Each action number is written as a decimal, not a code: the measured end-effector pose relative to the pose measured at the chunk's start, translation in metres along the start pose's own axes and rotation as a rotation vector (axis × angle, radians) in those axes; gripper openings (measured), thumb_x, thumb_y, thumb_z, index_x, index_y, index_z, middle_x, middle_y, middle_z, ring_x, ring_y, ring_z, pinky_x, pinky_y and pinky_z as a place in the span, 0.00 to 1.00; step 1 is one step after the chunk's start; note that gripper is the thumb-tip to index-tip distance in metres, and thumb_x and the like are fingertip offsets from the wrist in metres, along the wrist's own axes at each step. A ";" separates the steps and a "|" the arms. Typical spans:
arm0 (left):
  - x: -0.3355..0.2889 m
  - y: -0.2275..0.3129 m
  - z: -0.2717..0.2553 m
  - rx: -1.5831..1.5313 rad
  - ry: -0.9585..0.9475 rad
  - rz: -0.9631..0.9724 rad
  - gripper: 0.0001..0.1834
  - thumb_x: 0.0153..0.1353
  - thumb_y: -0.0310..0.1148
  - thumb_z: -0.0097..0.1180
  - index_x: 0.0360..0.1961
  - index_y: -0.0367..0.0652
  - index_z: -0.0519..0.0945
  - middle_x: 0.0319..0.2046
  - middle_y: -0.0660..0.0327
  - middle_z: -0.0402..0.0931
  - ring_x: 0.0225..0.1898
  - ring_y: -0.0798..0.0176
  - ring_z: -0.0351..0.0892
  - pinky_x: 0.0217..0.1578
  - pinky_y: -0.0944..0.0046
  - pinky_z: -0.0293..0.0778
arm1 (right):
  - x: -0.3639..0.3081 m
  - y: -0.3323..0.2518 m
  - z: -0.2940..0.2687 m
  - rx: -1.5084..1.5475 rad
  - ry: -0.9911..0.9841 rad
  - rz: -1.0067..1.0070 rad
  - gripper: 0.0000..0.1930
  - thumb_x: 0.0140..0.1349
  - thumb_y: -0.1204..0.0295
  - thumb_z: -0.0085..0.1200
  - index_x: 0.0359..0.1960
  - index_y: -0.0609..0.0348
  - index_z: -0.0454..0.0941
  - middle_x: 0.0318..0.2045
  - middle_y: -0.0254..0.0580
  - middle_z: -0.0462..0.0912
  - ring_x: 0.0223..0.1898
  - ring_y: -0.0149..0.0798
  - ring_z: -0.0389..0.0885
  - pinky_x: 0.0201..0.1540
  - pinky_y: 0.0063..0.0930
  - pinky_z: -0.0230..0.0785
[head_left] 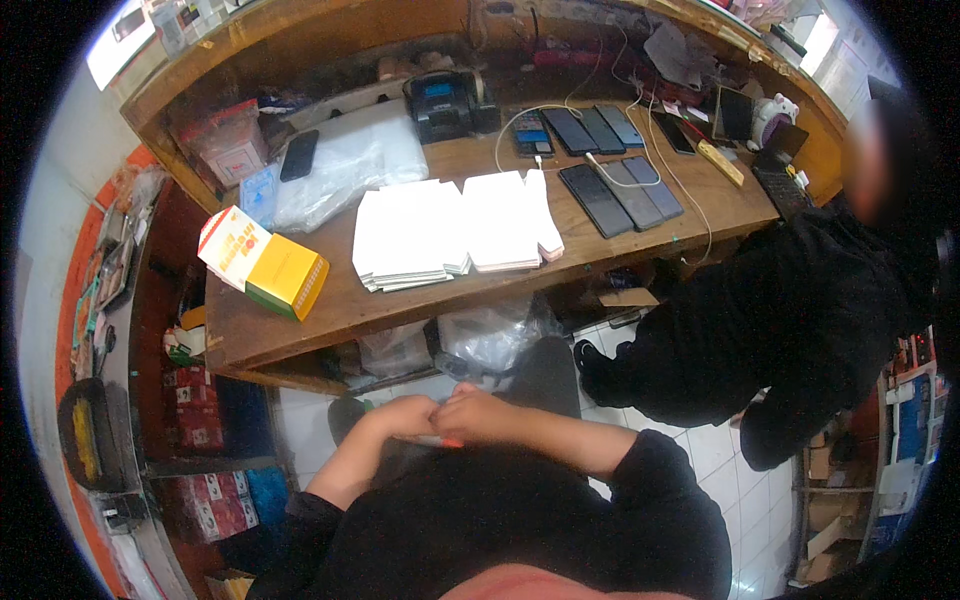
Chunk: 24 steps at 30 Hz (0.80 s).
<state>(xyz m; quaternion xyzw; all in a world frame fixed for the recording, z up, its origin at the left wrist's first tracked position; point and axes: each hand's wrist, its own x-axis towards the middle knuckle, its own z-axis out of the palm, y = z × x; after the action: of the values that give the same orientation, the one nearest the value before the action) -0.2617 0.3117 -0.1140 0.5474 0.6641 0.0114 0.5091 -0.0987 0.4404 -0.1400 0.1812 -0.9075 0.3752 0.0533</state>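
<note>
My left hand [408,414] and my right hand [472,412] meet in front of my chest, below the front edge of the wooden desk [330,315]. Both are closed around something small between them; a bit of orange shows under the fingers, and what it is cannot be told. On the desk above the hands lie stacks of flat white cartons [440,232] and an open yellow and white box [265,265].
Several dark phones [618,190] lie on the desk's right part with white cables. A black device [445,100] and clear plastic bags [340,165] are at the back. A person in black [800,310] crouches at the right. Red packs [205,440] fill shelves at the left.
</note>
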 end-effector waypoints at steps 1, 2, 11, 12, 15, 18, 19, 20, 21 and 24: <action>-0.002 0.007 -0.005 -0.030 -0.030 -0.009 0.15 0.52 0.42 0.60 0.36 0.44 0.83 0.32 0.48 0.81 0.34 0.47 0.80 0.37 0.53 0.73 | 0.000 0.001 0.000 0.013 -0.029 -0.002 0.08 0.51 0.70 0.59 0.34 0.46 0.79 0.35 0.26 0.81 0.40 0.37 0.78 0.46 0.41 0.59; -0.005 0.014 -0.010 -0.060 -0.059 -0.018 0.15 0.52 0.42 0.60 0.36 0.43 0.83 0.32 0.48 0.81 0.33 0.47 0.80 0.36 0.54 0.73 | -0.002 0.000 0.001 -0.021 0.001 0.040 0.07 0.51 0.70 0.59 0.34 0.46 0.80 0.35 0.25 0.81 0.40 0.36 0.78 0.47 0.42 0.58; 0.007 -0.018 0.003 -0.116 0.064 0.269 0.15 0.54 0.41 0.60 0.37 0.41 0.82 0.33 0.47 0.81 0.37 0.46 0.80 0.37 0.54 0.73 | 0.001 -0.002 0.016 -0.258 0.126 0.186 0.07 0.54 0.67 0.57 0.35 0.41 0.83 0.36 0.30 0.78 0.42 0.37 0.76 0.48 0.47 0.58; 0.006 -0.019 0.004 -0.177 0.067 0.322 0.15 0.54 0.41 0.60 0.37 0.42 0.82 0.34 0.48 0.81 0.38 0.45 0.80 0.38 0.55 0.73 | -0.001 0.000 0.015 -0.240 0.122 0.203 0.07 0.54 0.66 0.57 0.34 0.41 0.83 0.36 0.31 0.77 0.42 0.37 0.76 0.48 0.46 0.59; 0.003 -0.008 0.012 -0.019 0.117 0.019 0.12 0.52 0.40 0.62 0.36 0.47 0.83 0.34 0.54 0.82 0.40 0.47 0.80 0.42 0.53 0.73 | -0.002 0.012 0.020 -0.035 0.062 0.275 0.08 0.55 0.66 0.58 0.36 0.42 0.83 0.38 0.35 0.78 0.43 0.41 0.77 0.49 0.46 0.62; 0.002 -0.016 0.046 0.356 0.421 0.023 0.07 0.53 0.37 0.63 0.34 0.56 0.84 0.29 0.65 0.82 0.37 0.60 0.81 0.55 0.48 0.66 | 0.007 0.030 0.010 -0.098 0.119 0.485 0.11 0.54 0.64 0.58 0.40 0.44 0.83 0.40 0.38 0.79 0.46 0.43 0.78 0.50 0.45 0.67; 0.003 -0.013 0.049 0.430 0.468 0.062 0.06 0.53 0.36 0.62 0.34 0.57 0.84 0.28 0.66 0.82 0.37 0.61 0.80 0.57 0.45 0.63 | 0.009 0.037 0.002 -0.175 0.161 0.587 0.12 0.54 0.64 0.59 0.41 0.44 0.83 0.41 0.39 0.80 0.46 0.44 0.79 0.50 0.45 0.69; 0.000 -0.008 0.052 0.504 0.512 0.100 0.06 0.53 0.35 0.61 0.33 0.59 0.84 0.28 0.67 0.81 0.38 0.62 0.80 0.59 0.41 0.60 | 0.008 0.047 -0.005 -0.178 -0.022 0.744 0.13 0.54 0.63 0.59 0.42 0.44 0.83 0.42 0.40 0.81 0.47 0.44 0.79 0.50 0.45 0.71; -0.002 -0.005 0.055 0.576 0.556 0.138 0.06 0.54 0.34 0.60 0.33 0.60 0.84 0.27 0.68 0.81 0.38 0.63 0.79 0.60 0.38 0.57 | 0.007 0.058 -0.012 -0.177 -0.210 0.895 0.15 0.53 0.63 0.59 0.44 0.44 0.82 0.43 0.41 0.81 0.47 0.44 0.80 0.50 0.44 0.72; -0.004 -0.005 0.062 0.599 0.575 0.094 0.07 0.58 0.33 0.54 0.36 0.55 0.83 0.31 0.65 0.81 0.41 0.62 0.79 0.61 0.38 0.57 | 0.002 0.069 -0.013 -0.194 -0.371 0.945 0.15 0.55 0.63 0.57 0.45 0.44 0.82 0.45 0.42 0.82 0.47 0.45 0.81 0.49 0.43 0.74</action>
<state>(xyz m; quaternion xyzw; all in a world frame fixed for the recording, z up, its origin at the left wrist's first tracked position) -0.2228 0.2732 -0.1443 0.6755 0.7274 -0.0067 0.1202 -0.1267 0.4936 -0.1757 -0.1907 -0.9151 0.2342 -0.2672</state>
